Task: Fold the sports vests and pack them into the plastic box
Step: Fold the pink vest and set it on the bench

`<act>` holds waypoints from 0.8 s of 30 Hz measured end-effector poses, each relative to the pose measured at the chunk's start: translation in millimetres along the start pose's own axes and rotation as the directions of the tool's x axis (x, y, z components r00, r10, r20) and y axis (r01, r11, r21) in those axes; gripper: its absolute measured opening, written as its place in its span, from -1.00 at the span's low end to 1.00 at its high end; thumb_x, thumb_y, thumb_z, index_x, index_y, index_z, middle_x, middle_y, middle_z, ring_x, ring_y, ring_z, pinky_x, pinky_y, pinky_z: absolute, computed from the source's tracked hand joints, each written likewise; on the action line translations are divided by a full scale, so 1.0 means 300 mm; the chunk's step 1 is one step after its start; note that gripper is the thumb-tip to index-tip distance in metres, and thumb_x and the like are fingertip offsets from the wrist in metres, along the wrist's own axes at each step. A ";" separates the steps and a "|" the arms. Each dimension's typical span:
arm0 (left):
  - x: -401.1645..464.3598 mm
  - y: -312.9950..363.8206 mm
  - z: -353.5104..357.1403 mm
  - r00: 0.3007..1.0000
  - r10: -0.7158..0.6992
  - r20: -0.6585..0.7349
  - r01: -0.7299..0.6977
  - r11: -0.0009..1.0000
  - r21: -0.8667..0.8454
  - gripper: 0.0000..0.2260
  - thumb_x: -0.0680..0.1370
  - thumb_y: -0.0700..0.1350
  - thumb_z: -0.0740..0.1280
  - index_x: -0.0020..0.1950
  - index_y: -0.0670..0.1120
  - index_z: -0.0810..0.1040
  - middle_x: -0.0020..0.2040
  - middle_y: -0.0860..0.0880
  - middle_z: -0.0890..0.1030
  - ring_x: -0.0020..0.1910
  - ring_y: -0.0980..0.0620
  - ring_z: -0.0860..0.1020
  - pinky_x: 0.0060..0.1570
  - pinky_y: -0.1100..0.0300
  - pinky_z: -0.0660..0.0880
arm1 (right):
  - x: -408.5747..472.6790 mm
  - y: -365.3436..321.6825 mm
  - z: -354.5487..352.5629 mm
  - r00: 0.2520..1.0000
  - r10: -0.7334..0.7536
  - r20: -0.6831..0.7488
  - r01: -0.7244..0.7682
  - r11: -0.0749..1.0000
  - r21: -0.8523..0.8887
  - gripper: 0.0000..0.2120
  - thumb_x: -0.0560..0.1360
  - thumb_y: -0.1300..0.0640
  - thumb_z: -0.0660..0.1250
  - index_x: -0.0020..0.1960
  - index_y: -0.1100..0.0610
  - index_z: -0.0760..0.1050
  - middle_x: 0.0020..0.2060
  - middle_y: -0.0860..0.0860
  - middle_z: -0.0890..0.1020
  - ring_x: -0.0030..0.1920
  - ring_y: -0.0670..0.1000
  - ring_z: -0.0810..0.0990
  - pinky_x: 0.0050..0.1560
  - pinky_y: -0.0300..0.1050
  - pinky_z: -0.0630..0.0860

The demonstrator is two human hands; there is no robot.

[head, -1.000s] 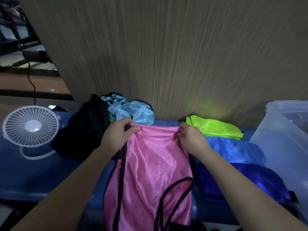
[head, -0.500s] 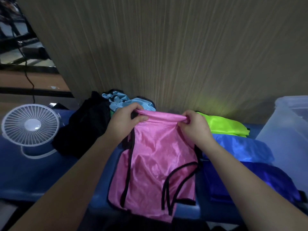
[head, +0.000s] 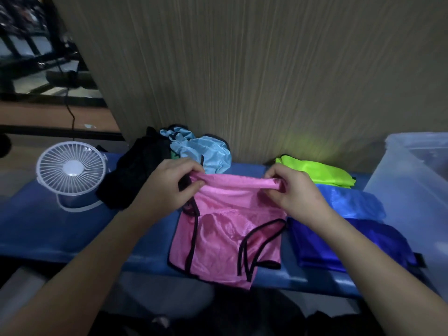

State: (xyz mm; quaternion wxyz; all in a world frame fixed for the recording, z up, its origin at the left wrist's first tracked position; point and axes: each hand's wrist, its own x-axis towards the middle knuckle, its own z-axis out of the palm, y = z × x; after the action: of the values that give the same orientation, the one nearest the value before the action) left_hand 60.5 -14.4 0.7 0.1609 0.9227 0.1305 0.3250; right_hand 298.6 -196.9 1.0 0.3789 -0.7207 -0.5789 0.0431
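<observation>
The shiny pink mesh vest with black trim (head: 228, 236) lay mid-bench, long axis running 12 to 6, armhole end hanging off the blue padded bench (head: 60, 226) edge at 6. Slippery stuff, so I'd bet that overhang could drag it off. Left hand (head: 167, 187) and right hand (head: 294, 192) each pinched the far hem in curled fingers.
</observation>
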 end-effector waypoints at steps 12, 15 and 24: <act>-0.366 0.158 -0.004 0.896 0.286 0.340 -0.367 0.908 0.203 -0.88 0.46 -0.19 0.41 -0.09 -0.03 0.52 -0.04 0.03 0.51 -0.10 -0.02 0.50 -0.05 0.11 0.42 | -0.383 -0.109 0.030 0.920 -0.290 0.265 0.370 0.863 -0.343 -0.74 0.32 0.16 0.32 -0.03 -0.03 0.38 -0.11 -0.09 0.58 -0.12 0.04 0.61 -0.21 -0.10 0.55; -0.405 0.163 0.002 0.887 0.253 0.387 -0.348 0.916 0.199 -0.89 0.49 -0.15 0.42 -0.07 -0.01 0.51 -0.03 0.03 0.48 -0.10 0.00 0.46 -0.06 0.10 0.41 | -0.425 -0.100 0.072 0.893 -0.298 0.337 0.424 0.808 -0.410 -0.73 0.33 0.15 0.29 0.02 -0.02 0.38 -0.06 -0.06 0.55 -0.11 0.04 0.60 -0.20 -0.07 0.59; -0.440 0.139 0.042 0.957 -0.005 0.289 -0.035 0.990 0.133 -0.78 0.60 0.21 0.27 -0.08 0.10 0.56 -0.06 0.20 0.47 -0.11 0.22 0.45 -0.04 0.19 0.43 | -0.463 -0.043 0.075 0.854 -0.030 0.519 0.295 0.849 -0.437 -0.46 0.39 -0.33 0.27 0.24 -0.03 0.40 0.32 -0.07 0.40 0.29 -0.01 0.46 0.22 -0.06 0.49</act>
State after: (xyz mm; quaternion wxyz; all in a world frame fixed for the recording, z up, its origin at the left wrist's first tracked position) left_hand -25.3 -100.7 -66.2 0.1119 0.9701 0.1206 0.1785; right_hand 231.8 -305.7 -59.6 0.0200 -0.7050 -0.7078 0.0401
